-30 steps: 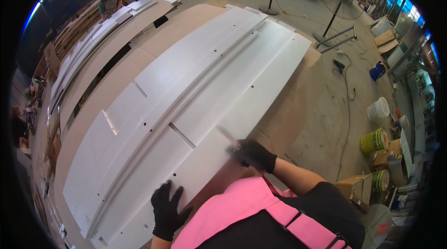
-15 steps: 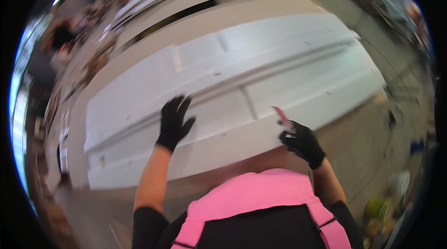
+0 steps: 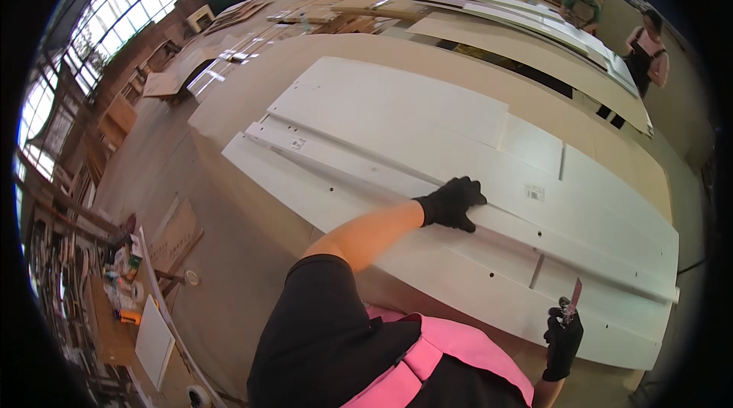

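Note:
White panels lie on a large tan board, with dark round holes, a small label and lengthwise steps showing in their faces. A long raised white strip runs across them. My left hand, in a black glove, rests on the strip with thumb and fingers apart and nothing visible in it. Near the panels' front edge, my right hand, also gloved in black, is closed around a slim flat reddish tool that points up; its exact kind is unclear.
The tan board extends beyond the panels. Behind stand more stacked white panels and two people. At the lower left is a workbench with tape rolls and a white board. A cardboard sheet lies on the floor.
The view has swung to the left, bringing the windows and workbench into sight. Both hands now appear farther right in the picture; the right still grips the reddish tool.

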`<state>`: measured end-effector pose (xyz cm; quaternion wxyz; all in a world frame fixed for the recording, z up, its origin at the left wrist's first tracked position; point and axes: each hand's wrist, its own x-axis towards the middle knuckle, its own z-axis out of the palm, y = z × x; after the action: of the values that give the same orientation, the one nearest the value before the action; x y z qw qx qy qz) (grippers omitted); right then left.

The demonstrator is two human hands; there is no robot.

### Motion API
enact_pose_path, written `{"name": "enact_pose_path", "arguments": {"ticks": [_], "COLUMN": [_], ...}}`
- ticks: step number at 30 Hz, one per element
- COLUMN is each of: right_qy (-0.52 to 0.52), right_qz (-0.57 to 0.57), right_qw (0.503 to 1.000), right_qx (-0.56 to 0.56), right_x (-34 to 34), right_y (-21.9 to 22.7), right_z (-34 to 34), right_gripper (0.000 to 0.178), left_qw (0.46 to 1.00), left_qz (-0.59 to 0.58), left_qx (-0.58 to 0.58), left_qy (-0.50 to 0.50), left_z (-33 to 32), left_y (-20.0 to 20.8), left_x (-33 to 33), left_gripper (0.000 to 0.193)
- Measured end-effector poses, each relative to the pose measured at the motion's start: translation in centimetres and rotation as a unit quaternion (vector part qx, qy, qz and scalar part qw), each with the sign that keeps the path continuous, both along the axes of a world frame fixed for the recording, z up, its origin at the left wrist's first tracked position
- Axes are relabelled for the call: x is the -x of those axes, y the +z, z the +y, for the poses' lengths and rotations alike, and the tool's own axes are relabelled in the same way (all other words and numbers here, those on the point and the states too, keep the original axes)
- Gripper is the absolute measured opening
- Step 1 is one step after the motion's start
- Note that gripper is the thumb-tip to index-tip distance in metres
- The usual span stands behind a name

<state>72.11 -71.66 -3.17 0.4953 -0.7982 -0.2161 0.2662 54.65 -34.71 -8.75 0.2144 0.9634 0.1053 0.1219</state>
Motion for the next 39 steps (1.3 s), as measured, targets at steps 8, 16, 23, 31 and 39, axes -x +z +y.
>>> {"name": "enact_pose_path", "arguments": {"ticks": [8,16,23,31,39], "right_qy": [0.148,0.351,0.389,0.381,0.331], "right_qz": [-0.3,-0.274,-0.357,-0.326,-0.385], "right_qw": [0.942,0.886,0.844,0.852,0.851], "right_qx": [-0.016,0.131,0.094,0.149,0.131], "right_x": [-6.2,-6.8,-5.8,-5.9,-5.8], "right_y": [-1.4,-2.4,-3.1,-2.9,-4.4], "right_z": [3.9,7.8,9.3,10.1,9.9], "right_gripper": [0.058,0.071,0.053,0.04,0.028], "left_qw": [1.0,0.989,0.99,0.986,0.984], "left_qz": [0.0,-0.094,-0.01,-0.044,0.021], "left_qx": [0.022,0.116,-0.029,-0.03,-0.047], "left_qy": [0.002,0.026,0.14,0.16,0.17], "left_z": [-2.1,-2.2,-1.6,-1.7,-2.1], "left_y": [0.8,-0.2,-0.4,-0.3,0.8], "left_x": [4.1,6.2,10.6,11.5,11.1], "left_gripper": [0.056,0.034,0.024,0.02,0.018]}}
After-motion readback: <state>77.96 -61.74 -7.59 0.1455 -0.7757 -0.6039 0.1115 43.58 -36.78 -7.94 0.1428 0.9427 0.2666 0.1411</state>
